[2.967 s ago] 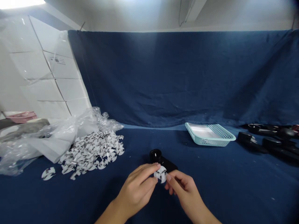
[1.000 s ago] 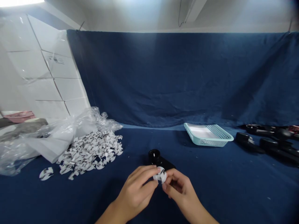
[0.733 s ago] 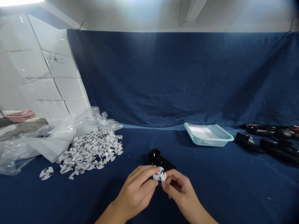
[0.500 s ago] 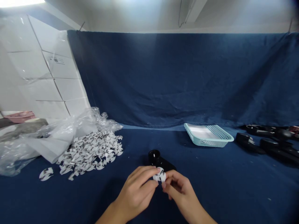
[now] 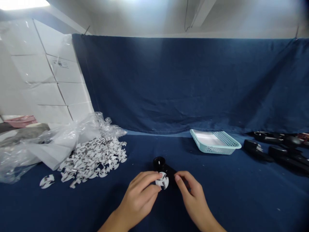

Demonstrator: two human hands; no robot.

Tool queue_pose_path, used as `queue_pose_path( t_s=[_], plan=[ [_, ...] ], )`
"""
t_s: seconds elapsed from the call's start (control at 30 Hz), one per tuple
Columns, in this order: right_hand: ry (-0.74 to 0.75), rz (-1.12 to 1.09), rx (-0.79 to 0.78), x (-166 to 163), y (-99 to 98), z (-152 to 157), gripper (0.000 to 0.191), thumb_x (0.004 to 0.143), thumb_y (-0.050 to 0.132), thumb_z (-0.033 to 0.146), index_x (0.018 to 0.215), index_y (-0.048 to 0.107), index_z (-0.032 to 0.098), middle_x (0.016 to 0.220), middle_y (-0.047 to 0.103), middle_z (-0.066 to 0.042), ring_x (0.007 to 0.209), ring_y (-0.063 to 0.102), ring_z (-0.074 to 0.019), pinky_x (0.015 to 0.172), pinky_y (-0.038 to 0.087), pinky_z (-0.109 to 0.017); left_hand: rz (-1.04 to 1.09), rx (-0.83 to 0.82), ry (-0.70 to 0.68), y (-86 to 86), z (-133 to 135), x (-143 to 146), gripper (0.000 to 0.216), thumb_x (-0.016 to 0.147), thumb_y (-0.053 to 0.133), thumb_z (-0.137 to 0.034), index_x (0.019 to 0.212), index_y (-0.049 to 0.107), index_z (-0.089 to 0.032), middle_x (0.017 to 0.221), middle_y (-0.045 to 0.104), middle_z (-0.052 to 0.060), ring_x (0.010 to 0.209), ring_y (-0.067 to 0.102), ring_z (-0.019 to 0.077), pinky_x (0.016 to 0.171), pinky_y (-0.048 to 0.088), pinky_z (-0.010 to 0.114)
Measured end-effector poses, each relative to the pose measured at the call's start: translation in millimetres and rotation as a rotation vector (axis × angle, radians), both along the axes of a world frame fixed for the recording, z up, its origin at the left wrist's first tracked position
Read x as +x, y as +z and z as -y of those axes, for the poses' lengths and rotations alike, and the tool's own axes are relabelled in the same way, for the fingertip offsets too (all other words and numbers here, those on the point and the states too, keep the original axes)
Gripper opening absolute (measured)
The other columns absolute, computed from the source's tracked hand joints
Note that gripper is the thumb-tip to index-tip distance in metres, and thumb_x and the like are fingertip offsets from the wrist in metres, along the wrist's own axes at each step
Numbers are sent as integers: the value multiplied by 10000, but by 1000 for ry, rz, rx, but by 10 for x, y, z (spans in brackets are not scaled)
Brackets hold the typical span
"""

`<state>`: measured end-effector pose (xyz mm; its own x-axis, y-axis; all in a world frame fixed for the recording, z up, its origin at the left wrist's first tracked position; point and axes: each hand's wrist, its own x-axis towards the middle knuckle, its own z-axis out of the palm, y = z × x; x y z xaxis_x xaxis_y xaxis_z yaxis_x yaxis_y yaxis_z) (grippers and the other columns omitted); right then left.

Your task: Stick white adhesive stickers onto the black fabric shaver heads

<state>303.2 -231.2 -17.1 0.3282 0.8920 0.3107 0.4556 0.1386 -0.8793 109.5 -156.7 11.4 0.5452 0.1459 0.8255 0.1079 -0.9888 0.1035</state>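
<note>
My left hand (image 5: 141,193) pinches a small round white plastic piece (image 5: 162,181) with cut-out slots between its thumb and fingertips. Just behind that piece lies a black part (image 5: 159,163) with a round cup-shaped end and a dark arm running toward the right. My right hand (image 5: 194,195) is apart from the white piece, its thumb and index fingertips drawn together by the end of the black arm. Whether those fingertips hold anything is too small to make out. To the left is a heap of similar white pieces (image 5: 96,159), with one loose white piece (image 5: 47,181) beside it.
Clear plastic bagging (image 5: 58,140) lies behind and left of the heap. A light blue basket (image 5: 218,149) with something white inside stands at the back right. Several black devices (image 5: 257,151) lie at far right. Stacked white boxes (image 5: 48,93) and a blue curtain (image 5: 181,83) close off the back.
My right hand has let go of the white piece and moved right, away from it. The piece stays in my left hand, turned and shifted slightly left.
</note>
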Motion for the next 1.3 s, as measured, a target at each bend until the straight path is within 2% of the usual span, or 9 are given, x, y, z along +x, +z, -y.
queue_pose_path(
  t_s=[0.1,0.2,0.33,0.47,0.6,0.87,0.97,1.1,1.3],
  plan=[
    [-83,311,0,156,-146,-125,308,899,500,390,1148,588,231,1209,589,-95,1143,531,-267,956,421,-417,32,-32,-9,0,9,-1,255,815,576,62,902,648,-166,1125,664,90,1071,632,216,897,553,347],
    [-61,379,-43,248,-265,-227,460,817,599,364,1251,559,220,1343,531,-124,1247,476,-329,1001,396,-493,46,-52,-12,7,34,9,250,824,574,53,901,656,-171,1150,662,88,1060,652,198,911,558,305],
    [-24,429,-80,250,-304,-256,440,812,608,351,1232,583,225,1226,633,-100,1164,560,-319,986,413,-506,67,-153,3,-2,38,20,251,842,562,33,879,674,-189,1185,657,76,1024,679,171,878,570,247],
    [-15,452,-88,220,-300,-231,440,813,607,334,1233,579,207,1184,656,-103,1130,587,-303,976,432,-477,78,-294,-52,16,19,7,246,854,565,7,840,694,-201,1212,641,76,1071,664,200,892,572,283],
    [-18,459,-91,217,-306,-224,441,824,597,340,1236,571,184,1177,655,-120,1111,600,-300,959,452,-455,30,-292,-78,91,43,-26,253,858,570,-9,843,717,-214,1210,635,79,1038,673,202,871,579,296],
    [-33,458,-91,215,-309,-229,415,839,594,358,1220,573,196,1153,661,-110,1083,607,-287,948,446,-445,51,-127,-100,130,107,-30,281,811,593,42,876,710,-205,1009,646,72,885,641,182,725,557,289],
    [-43,456,-97,212,-311,-225,407,842,593,368,1215,575,206,1151,662,-103,1080,607,-286,947,437,-453,55,-214,-127,185,162,-54,272,819,599,25,857,716,-218,892,625,50,815,632,168,689,548,285],
    [-49,460,-105,213,-305,-220,408,849,586,400,1211,580,211,1154,664,-97,1097,598,-296,942,425,-466,-4,-427,-279,323,244,-90,239,854,602,-23,805,715,-228,776,653,27,717,644,150,719,564,308],
    [-44,464,-105,216,-307,-222,402,858,579,422,1200,586,212,1155,670,-94,1092,599,-290,940,423,-452,-94,-402,-346,449,280,-85,249,874,585,-38,791,713,-235,750,700,35,708,657,179,734,561,371]
  ],
)
